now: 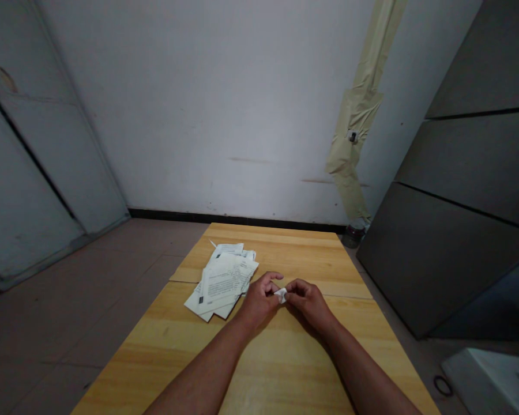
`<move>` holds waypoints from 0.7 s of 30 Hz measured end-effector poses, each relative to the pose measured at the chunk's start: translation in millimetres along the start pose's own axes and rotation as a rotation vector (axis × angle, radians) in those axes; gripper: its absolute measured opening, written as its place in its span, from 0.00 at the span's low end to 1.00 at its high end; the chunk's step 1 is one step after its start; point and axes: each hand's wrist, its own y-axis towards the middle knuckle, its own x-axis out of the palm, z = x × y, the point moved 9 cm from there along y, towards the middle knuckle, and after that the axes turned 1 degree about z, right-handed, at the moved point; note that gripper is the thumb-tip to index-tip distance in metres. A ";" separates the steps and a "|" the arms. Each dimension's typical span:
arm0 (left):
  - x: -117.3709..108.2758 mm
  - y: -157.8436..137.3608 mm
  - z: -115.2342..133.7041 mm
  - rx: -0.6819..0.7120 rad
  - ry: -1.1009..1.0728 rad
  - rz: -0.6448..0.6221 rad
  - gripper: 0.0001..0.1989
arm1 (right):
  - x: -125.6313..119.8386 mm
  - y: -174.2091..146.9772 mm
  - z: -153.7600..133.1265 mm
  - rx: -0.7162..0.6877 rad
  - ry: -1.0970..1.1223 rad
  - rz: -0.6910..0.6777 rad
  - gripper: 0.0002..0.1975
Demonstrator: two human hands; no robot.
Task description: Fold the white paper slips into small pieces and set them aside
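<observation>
Paper piece (281,295), one, between two hands (260,300)

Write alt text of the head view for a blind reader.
A person's left hand and right hand pinch a small white piece, perhaps paper, over a wooden table. A loose pile of printed sheets lies beside the left hand; a pale wall stands beyond.

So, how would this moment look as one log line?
left hand: holds white scrap | right hand: holds same scrap | papers: piled loosely on table, left of both hands
</observation>
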 end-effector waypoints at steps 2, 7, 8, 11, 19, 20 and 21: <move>-0.5 0.5 -0.9 -0.005 -0.016 0.007 0.22 | -1.2 1.0 4.6 0.019 -0.007 0.002 0.07; 2.6 -0.3 -4.4 -0.058 -0.073 -0.019 0.22 | -0.6 0.0 7.8 0.067 0.077 0.015 0.07; 3.7 -1.0 -4.8 -0.065 -0.052 -0.031 0.21 | 0.5 -0.8 6.1 0.069 0.107 0.012 0.07; 3.8 -3.0 -5.0 -0.073 0.080 -0.037 0.15 | 4.2 -3.4 1.1 0.074 0.190 -0.007 0.09; -0.7 -2.4 -1.2 -0.088 0.241 -0.009 0.18 | 3.7 -5.3 -8.9 -0.009 0.044 -0.045 0.12; -0.3 -2.8 -0.3 -0.090 0.244 -0.014 0.18 | 2.7 -5.2 -10.3 -0.020 0.013 -0.042 0.11; 0.2 -3.5 0.1 -0.096 0.239 -0.023 0.18 | 2.1 -5.3 -11.3 -0.027 -0.008 -0.042 0.11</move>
